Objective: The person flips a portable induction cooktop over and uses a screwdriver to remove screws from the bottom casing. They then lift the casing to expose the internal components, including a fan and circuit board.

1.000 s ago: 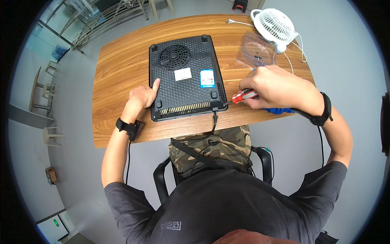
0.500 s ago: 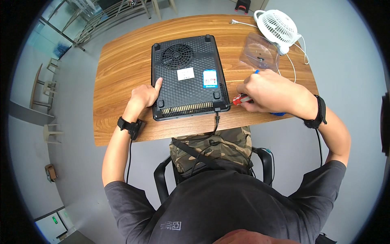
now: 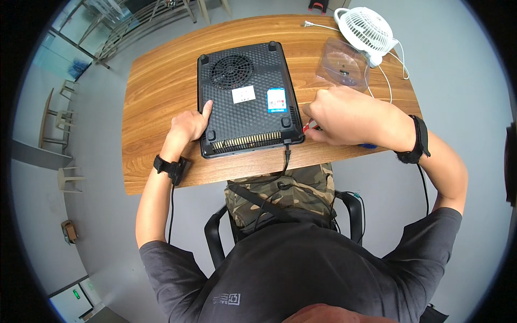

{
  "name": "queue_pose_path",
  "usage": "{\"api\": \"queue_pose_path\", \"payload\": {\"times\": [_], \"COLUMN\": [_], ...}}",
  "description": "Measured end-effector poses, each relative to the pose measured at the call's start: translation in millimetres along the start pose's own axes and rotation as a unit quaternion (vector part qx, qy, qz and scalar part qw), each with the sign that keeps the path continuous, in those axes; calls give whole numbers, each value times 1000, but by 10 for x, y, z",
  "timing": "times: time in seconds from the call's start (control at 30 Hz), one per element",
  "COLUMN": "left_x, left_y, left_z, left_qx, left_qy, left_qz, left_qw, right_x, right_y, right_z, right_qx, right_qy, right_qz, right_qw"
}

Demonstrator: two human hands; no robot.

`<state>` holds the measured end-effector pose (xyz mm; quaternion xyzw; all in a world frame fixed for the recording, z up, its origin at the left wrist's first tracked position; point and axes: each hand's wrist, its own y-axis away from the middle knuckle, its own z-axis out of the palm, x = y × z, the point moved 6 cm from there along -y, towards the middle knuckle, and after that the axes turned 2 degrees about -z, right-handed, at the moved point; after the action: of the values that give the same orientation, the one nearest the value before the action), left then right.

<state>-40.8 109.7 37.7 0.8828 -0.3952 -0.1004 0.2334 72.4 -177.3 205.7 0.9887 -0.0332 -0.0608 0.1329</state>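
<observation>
A black induction cooker [image 3: 247, 116] lies upside down on the wooden table, its round fan grille, rubber feet and vent slots facing up. At its left edge, my left hand [image 3: 188, 125] grips with the thumb laid on the underside; the other fingers are curled by the edge and partly hidden. My right hand [image 3: 339, 116] is closed around a screwdriver with a red handle [image 3: 309, 127], beside the cooker's near right corner. The hand hides most of the tool, and its tip cannot be made out. A black power cord [image 3: 287, 156] comes out of the cooker's near side.
A clear plastic tray [image 3: 331, 72] with small dark parts stands at the far right. Beside it is a white fan [image 3: 366, 29] with its cable and plug. A blue object [image 3: 368, 146] shows partly beneath my right wrist. The table's near edge [image 3: 215, 180] borders my lap.
My right hand and the screwdriver have shifted left, closer to the cooker's corner, and less of the red handle shows. My left hand keeps its place on the cooker. The view has shifted slightly.
</observation>
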Motion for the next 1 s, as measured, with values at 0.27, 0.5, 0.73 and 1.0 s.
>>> {"api": "queue_pose_path", "payload": {"times": [0.27, 0.5, 0.73, 1.0], "left_x": [24, -10, 172, 1687], "left_y": [40, 20, 330, 1059], "left_z": [-27, -30, -436, -510], "left_qx": [-5, 28, 130, 86], "left_qy": [-2, 20, 26, 144], "left_qz": [-14, -3, 63, 452], "left_qw": [1000, 999, 989, 876], "right_x": [21, 58, -85, -7], "right_y": [-65, -70, -200, -200], "right_z": [-28, 100, 120, 125], "right_qx": [-27, -43, -28, 9], "right_qy": [-7, -16, 7, -20], "right_qz": [28, 10, -12, -14], "right_qw": [999, 999, 1000, 1000]}}
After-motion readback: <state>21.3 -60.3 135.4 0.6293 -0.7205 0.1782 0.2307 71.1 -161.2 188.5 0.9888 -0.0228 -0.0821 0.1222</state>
